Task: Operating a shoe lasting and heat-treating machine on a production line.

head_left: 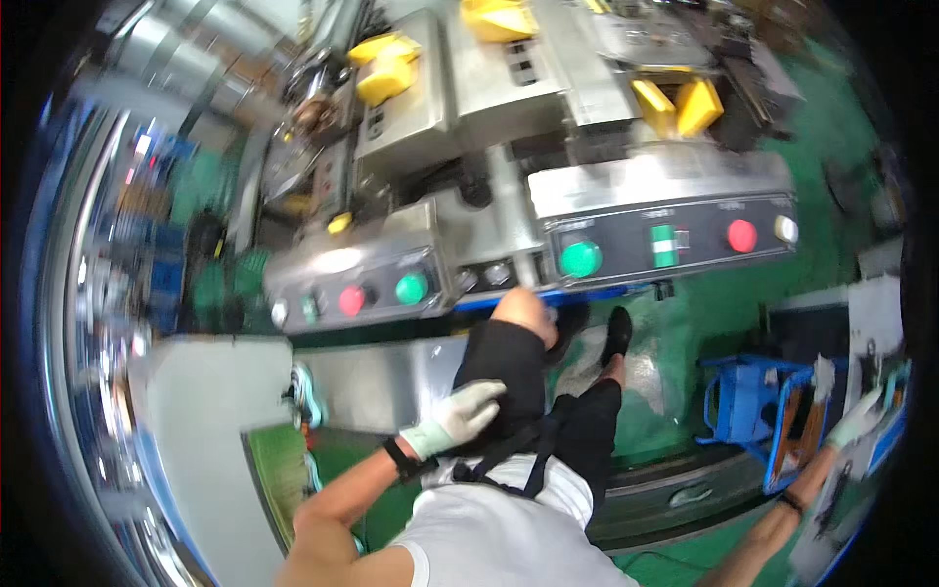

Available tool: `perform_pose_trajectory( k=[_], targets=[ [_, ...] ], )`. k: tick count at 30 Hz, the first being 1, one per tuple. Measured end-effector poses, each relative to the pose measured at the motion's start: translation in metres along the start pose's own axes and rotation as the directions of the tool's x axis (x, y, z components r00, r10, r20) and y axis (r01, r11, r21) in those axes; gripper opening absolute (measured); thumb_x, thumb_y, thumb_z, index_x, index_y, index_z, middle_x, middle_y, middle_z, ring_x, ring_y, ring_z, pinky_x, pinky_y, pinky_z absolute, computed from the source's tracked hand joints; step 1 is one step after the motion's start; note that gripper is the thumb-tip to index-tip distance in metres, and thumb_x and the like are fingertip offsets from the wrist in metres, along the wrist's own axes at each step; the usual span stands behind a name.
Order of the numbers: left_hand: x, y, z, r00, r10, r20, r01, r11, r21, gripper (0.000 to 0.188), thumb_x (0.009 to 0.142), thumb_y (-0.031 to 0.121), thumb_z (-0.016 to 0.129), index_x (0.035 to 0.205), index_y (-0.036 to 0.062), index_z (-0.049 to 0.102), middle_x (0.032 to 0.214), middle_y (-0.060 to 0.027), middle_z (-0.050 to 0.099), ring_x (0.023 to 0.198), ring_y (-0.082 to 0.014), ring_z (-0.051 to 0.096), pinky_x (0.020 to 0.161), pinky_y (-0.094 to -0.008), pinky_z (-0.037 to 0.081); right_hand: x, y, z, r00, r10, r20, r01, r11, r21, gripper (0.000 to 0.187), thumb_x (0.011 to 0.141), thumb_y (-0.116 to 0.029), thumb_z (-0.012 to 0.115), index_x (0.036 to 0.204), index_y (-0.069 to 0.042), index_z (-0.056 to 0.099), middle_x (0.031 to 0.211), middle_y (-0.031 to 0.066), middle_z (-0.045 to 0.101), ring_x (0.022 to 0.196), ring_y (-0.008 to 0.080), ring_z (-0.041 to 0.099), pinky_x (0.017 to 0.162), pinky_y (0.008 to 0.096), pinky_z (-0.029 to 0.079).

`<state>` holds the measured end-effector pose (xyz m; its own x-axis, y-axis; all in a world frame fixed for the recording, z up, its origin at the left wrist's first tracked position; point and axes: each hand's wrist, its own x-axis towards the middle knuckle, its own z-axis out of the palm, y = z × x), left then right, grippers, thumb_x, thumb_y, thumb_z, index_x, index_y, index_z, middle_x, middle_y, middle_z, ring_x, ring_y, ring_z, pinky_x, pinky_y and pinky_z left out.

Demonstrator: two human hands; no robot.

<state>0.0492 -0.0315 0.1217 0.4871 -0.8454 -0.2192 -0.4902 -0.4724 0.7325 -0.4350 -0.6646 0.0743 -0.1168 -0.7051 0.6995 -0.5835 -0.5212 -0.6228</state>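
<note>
My left hand (462,415), in a white glove, lies over my dark shorts (504,377) at the thigh. Its fingers are stretched out and it holds nothing. Far to the right, my right hand (857,419), also gloved, reaches among items beside a blue metal frame (782,430). A teal item (894,387) is close to its fingertips; blur hides whether the fingers grip it. A dark band circles each wrist.
Ahead stands a machine with two control panels, left (367,293) and right (675,240), bearing green and red buttons. Yellow parts (391,68) sit on top. To my left is a pale grey surface (210,430). A blue bin (738,406) stands right, on green floor.
</note>
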Motion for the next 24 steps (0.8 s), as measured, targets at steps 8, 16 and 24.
perform_pose_trajectory(
  k=[8,16,24],
  targets=[
    [-0.227,-0.213,-0.008,0.303,-0.889,-0.344,0.534,0.457,-0.711,0.018,0.096,0.018,0.057,0.096,0.0023,0.065,0.07,-0.0069,0.065,0.055,-0.0129,0.061,0.051,-0.0302,0.051,-0.35,-0.228,0.115,0.457,0.398,0.796,-0.704,0.709,0.05,0.054,0.1,-0.027,0.06,0.14,0.005,0.044,0.131,0.0147,0.055,0.107,0.0189,0.059,0.086,0.0312,0.054],
    [-0.543,-0.235,0.127,-0.576,-0.434,-0.693,0.761,0.025,-0.648,0.035,0.089,0.031,0.065,0.107,0.0007,0.063,0.094,-0.0214,0.064,0.091,-0.0379,0.062,0.081,-0.0474,0.051,-0.369,-0.356,0.132,0.295,-0.023,0.955,-0.353,0.926,0.131,0.055,0.1,-0.024,0.059,0.144,0.004,0.04,0.143,0.0161,0.048,0.122,0.0222,0.054,0.092,0.0322,0.052],
    [-0.706,-0.299,0.232,-0.849,-0.211,-0.484,0.5,-0.029,-0.865,0.076,0.094,0.047,0.055,0.144,-0.006,0.03,0.138,-0.0304,0.046,0.12,-0.0414,0.055,0.097,-0.0504,0.047,-0.327,-0.358,0.174,0.118,-0.161,0.98,0.116,0.982,0.148,0.054,0.097,-0.021,0.063,0.14,0.005,0.044,0.127,0.0157,0.06,0.106,0.0182,0.059,0.094,0.0304,0.047]
  ],
)
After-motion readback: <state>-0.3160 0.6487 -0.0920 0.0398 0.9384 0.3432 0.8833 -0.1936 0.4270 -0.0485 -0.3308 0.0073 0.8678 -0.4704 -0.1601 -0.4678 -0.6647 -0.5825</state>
